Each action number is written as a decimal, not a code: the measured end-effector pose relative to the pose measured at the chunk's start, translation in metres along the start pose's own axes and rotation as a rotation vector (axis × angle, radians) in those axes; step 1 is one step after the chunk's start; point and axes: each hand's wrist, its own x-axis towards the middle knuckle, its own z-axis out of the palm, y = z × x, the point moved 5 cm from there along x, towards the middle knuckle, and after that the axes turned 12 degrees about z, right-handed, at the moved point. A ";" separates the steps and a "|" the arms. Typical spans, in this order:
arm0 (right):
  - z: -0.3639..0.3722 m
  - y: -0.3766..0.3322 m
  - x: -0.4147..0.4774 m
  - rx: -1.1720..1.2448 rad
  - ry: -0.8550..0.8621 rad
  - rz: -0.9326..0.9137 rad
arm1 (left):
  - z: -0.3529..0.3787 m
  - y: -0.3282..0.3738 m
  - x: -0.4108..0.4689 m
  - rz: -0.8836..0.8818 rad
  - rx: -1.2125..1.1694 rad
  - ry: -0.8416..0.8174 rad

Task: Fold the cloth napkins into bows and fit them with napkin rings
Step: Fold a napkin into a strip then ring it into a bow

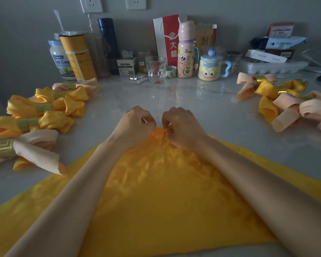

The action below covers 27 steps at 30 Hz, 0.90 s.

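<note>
Napkin folding is starting at the far corner, I am guessing. I am watching the yellow napkin (156, 191) lying flat on the desk (193, 101), close to me, with one corner pointing away. My right hand (182, 123) is pinching that corner into a small bunch. My left hand (135, 120) is curling up tight right beside it, but I cannot tell if it is holding cloth. I am thinking small, even pleats are the way, with both hands working close together. Behind, a glass cup (156, 69) is maybe holding something orange; the light is dim. A smiley mug (209, 68) is wearing its lid, hiding what is inside.
</note>
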 end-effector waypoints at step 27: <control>0.000 0.003 0.001 0.133 -0.180 0.164 | 0.006 -0.005 -0.005 -0.058 0.201 -0.240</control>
